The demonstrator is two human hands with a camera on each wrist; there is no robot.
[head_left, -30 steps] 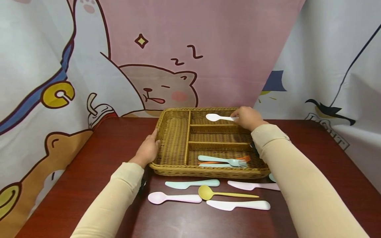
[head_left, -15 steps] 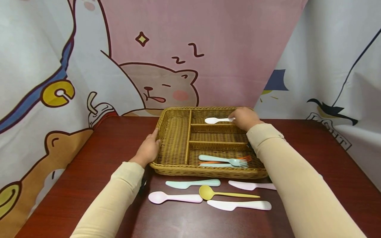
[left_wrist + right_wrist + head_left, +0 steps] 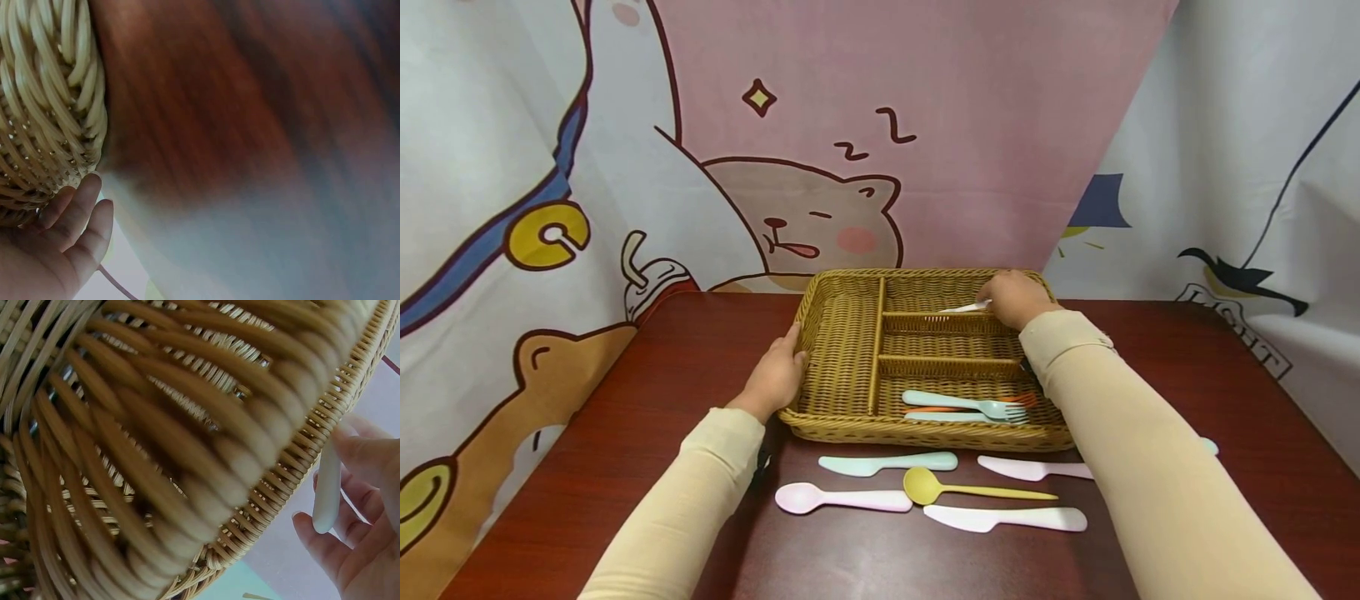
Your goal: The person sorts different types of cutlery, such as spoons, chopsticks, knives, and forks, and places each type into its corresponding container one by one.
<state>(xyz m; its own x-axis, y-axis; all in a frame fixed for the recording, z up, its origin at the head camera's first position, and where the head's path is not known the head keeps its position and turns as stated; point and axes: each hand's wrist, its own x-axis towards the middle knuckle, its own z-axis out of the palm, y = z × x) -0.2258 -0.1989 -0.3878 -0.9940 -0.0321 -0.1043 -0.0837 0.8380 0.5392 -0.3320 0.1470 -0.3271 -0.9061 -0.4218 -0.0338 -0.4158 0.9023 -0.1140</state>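
Note:
My right hand (image 3: 1018, 298) pinches the handle of a white spoon (image 3: 972, 307) at the back right of a wicker cutlery basket (image 3: 842, 430). The spoon's bowl is down in the rear compartment, mostly hidden behind the divider. In the right wrist view the handle's white end (image 3: 327, 497) shows between thumb and fingers, beside the woven rim. My left hand (image 3: 775, 375) rests against the basket's left side with its fingers extended; its fingertips (image 3: 90, 186) touch the weave in the left wrist view.
In the front compartment lie a light blue fork (image 3: 955, 402) and orange cutlery (image 3: 928, 409). On the table before the basket are a mint knife (image 3: 887, 463), pink knife (image 3: 1022, 467), pink spoon (image 3: 842, 499), yellow spoon (image 3: 925, 487) and white knife (image 3: 1000, 517). A printed curtain (image 3: 985, 125) hangs behind.
My right hand has moved slightly left and down, lowering the white spoon into the rear compartment, so its bowl has dropped behind the divider. My left hand stays on the basket's side.

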